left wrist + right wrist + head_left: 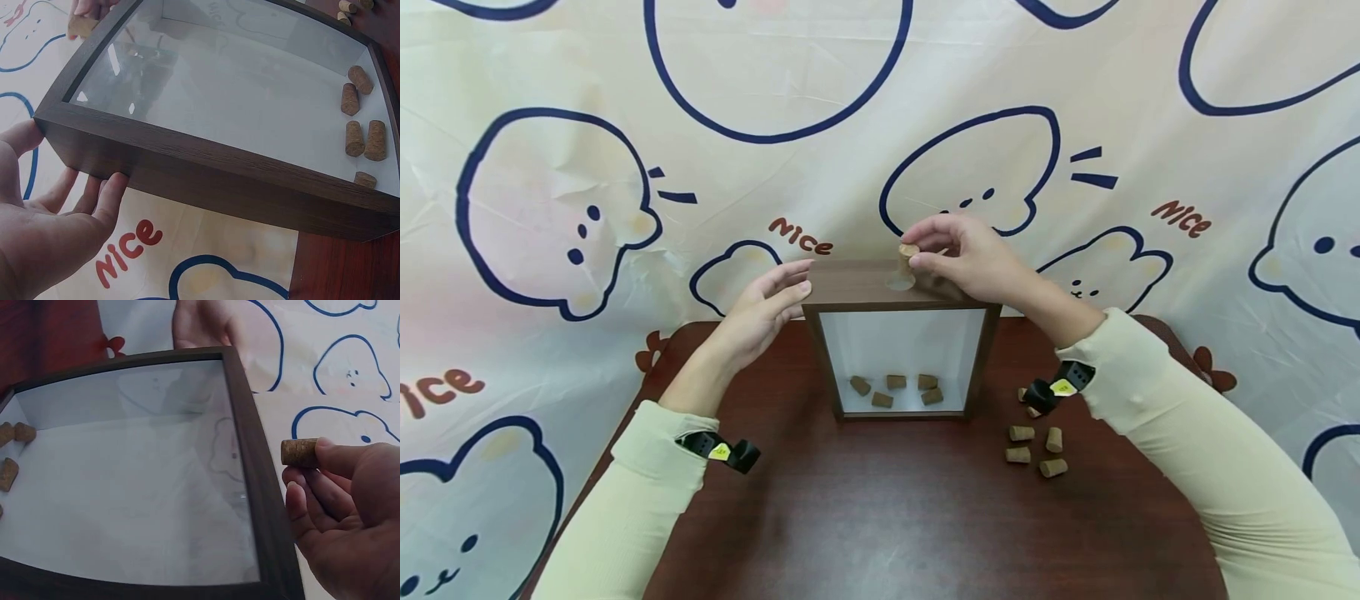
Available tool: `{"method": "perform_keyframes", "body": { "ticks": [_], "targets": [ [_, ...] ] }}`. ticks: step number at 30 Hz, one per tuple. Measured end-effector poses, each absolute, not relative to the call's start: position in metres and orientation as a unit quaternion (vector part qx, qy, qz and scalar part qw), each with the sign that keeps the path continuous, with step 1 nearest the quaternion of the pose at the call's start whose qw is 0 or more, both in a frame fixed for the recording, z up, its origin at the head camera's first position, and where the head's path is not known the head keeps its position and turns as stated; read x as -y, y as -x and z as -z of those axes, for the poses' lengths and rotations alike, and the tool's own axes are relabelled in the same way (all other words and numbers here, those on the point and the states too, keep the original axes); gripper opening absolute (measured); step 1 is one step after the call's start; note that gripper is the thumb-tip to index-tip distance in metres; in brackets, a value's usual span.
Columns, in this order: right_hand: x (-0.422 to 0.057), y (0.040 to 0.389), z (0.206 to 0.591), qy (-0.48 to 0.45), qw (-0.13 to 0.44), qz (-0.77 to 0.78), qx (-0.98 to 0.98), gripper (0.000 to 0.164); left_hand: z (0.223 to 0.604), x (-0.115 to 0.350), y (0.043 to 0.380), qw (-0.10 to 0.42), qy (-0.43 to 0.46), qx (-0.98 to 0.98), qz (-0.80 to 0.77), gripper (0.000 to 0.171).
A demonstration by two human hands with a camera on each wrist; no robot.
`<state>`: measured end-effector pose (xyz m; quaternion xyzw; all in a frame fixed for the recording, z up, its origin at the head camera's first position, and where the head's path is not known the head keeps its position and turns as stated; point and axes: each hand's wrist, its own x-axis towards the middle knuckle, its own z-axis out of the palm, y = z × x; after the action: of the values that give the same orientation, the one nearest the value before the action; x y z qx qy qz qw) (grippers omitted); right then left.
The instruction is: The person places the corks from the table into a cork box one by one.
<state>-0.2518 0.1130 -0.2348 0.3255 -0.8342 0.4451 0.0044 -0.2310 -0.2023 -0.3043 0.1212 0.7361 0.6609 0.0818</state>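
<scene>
head view, from the far left: a pale patterned cloth (550, 267) with blue-outlined cartoon figures and the red word "nice" hangs behind everything. in front of it comes a light left sleeve (625, 492) with a small black left wrist camera (718, 450), and above that the left hand (760, 310). its fingers are loosely extended and touch the upper left corner of the box (850, 282); the left wrist view shows the thumb at the corner and the other fingertips against the side panel.

the box, dark wood with a clear front, stands upright on the reddish-brown worktop (880, 517). inside it, five corks (896, 382) lie scattered along the bottom. over its top, the held cork (908, 252) is roughly upright above a round pale patch (901, 282); i cannot tell whether the two touch. the right hand (973, 258) pinches this cork between its thumb and fingers.

right of the box, four loose corks (1021, 433) lie near one another on the worktop, and two more are partly hidden behind the right wrist camera (1075, 377). the right sleeve (1210, 467) fills the far right.
</scene>
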Motion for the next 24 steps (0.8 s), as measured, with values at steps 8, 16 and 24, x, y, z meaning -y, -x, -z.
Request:
{"method": "perform_keyframes", "body": {
  "ticks": [8, 16, 24],
  "targets": [
    [-0.106, 0.255, 0.241, -0.352, 0.001, -0.423, 0.835, 0.03, 0.303, 0.203, 0.229, 0.083, -0.121, -0.736, -0.661, 0.061],
    [-0.125, 0.245, 0.234, -0.364, 0.022, -0.41, 0.836, 0.036, 0.305, 0.203, 0.231, 0.081, -0.124, -0.734, -0.663, 0.06],
    [-0.168, 0.226, 0.229, -0.349, 0.037, -0.366, 0.862, 0.036, 0.305, 0.202, 0.231, 0.084, -0.122, -0.733, -0.664, 0.06]
  ]
}}
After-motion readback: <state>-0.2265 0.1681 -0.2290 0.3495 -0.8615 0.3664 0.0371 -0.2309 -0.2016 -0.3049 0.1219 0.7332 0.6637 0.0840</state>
